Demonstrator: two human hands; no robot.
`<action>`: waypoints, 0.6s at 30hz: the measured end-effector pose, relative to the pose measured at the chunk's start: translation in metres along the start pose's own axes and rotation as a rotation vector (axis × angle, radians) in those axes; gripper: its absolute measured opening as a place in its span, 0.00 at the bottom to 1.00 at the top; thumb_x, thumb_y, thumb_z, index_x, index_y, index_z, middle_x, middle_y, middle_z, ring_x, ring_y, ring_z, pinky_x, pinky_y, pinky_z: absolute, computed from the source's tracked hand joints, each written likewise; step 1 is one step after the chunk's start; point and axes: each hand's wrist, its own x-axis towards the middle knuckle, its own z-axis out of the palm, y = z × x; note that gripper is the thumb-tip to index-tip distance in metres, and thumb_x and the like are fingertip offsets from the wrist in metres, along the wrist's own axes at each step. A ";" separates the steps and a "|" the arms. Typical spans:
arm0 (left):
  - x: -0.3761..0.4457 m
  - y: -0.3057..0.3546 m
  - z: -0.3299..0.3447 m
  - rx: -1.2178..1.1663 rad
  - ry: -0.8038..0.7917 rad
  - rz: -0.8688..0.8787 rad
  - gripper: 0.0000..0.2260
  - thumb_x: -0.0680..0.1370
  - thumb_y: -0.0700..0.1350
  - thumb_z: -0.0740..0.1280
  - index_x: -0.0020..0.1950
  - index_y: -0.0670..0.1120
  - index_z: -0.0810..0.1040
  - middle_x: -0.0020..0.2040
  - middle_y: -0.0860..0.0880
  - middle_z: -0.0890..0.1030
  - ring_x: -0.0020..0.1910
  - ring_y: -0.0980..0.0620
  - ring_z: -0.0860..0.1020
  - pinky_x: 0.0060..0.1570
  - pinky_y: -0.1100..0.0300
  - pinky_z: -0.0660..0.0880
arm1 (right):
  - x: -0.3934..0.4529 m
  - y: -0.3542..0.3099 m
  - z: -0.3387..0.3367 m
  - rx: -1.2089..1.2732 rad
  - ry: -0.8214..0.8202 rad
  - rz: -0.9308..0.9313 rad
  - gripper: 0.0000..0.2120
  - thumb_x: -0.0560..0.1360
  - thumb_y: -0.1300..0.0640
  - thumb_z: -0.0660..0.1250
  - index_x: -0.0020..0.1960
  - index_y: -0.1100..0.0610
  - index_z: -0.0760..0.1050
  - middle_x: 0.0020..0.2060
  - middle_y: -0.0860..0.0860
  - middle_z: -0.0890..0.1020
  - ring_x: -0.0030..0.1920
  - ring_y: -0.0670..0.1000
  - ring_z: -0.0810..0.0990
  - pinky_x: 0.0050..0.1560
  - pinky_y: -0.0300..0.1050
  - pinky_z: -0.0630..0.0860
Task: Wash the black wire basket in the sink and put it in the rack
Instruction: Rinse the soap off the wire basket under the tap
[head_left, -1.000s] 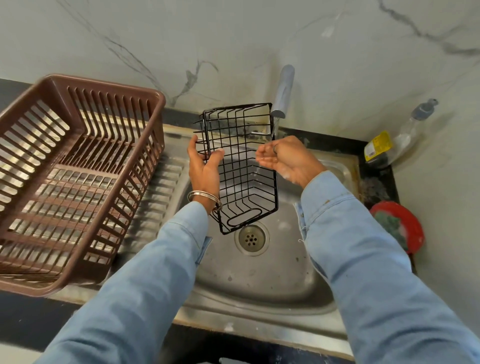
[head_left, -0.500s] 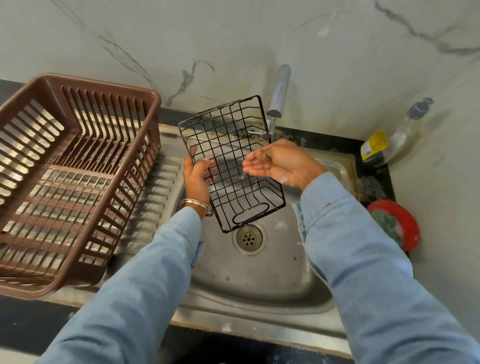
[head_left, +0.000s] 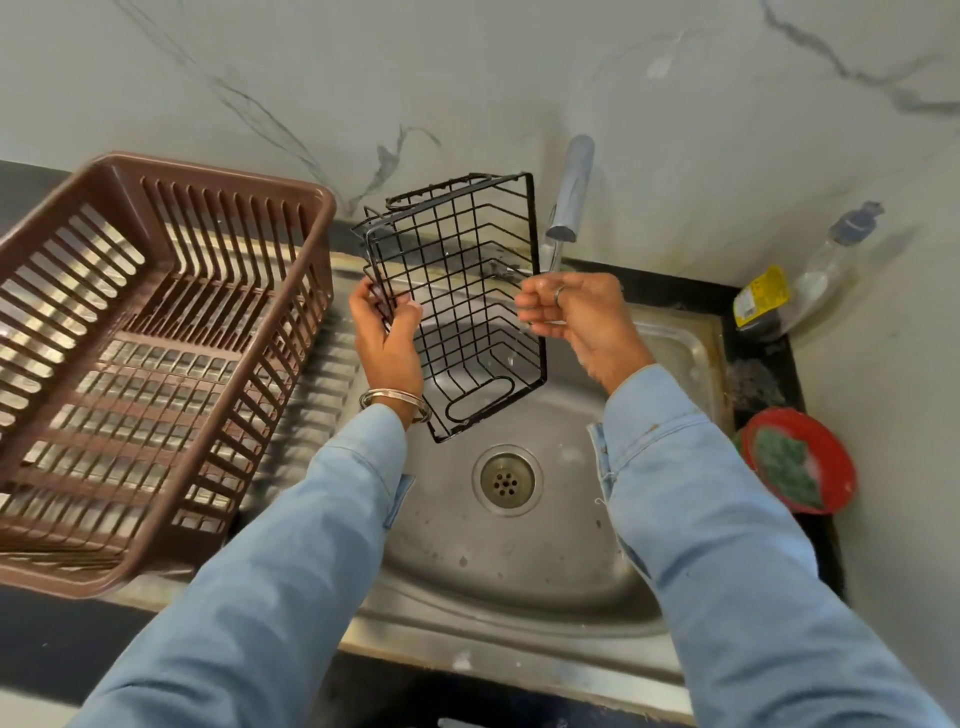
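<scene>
The black wire basket (head_left: 464, 291) is held up over the steel sink (head_left: 524, 561), tilted on end with its open side facing me. My left hand (head_left: 387, 340) grips its left edge. My right hand (head_left: 574, 312) is curled against the basket's right edge, fingers bent at the wire, just below the tap (head_left: 569, 195). The brown plastic rack (head_left: 150, 358) stands on the draining board to the left, with nothing in it.
A drain (head_left: 506, 480) sits in the sink's middle. At the right, a red dish with a green scrubber (head_left: 797, 460) lies on the counter, and a clear bottle with a yellow label (head_left: 800, 283) leans in the corner. A marble wall rises behind.
The basket has been turned in my hands, from slanted left to more upright. My right hand went from flat and open to curled against the right edge.
</scene>
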 end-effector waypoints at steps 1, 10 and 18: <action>-0.001 0.001 0.001 -0.013 0.027 -0.011 0.22 0.73 0.41 0.63 0.67 0.39 0.67 0.46 0.55 0.75 0.44 0.62 0.75 0.50 0.65 0.72 | 0.002 0.006 0.001 -0.040 0.061 -0.051 0.03 0.75 0.62 0.67 0.47 0.61 0.79 0.40 0.53 0.84 0.39 0.50 0.82 0.40 0.40 0.78; -0.006 0.004 -0.003 -0.206 0.190 -0.217 0.20 0.70 0.45 0.64 0.62 0.52 0.70 0.53 0.50 0.77 0.53 0.53 0.76 0.57 0.53 0.69 | 0.031 0.071 0.001 -0.428 -0.071 0.103 0.12 0.75 0.58 0.68 0.59 0.57 0.75 0.52 0.51 0.80 0.52 0.50 0.78 0.57 0.46 0.74; -0.017 -0.003 -0.018 -0.186 0.087 -0.151 0.32 0.69 0.44 0.70 0.72 0.56 0.66 0.70 0.51 0.70 0.66 0.55 0.72 0.66 0.56 0.68 | 0.039 0.070 0.019 0.072 -0.016 0.093 0.07 0.79 0.72 0.55 0.49 0.68 0.72 0.40 0.62 0.77 0.37 0.57 0.80 0.32 0.47 0.82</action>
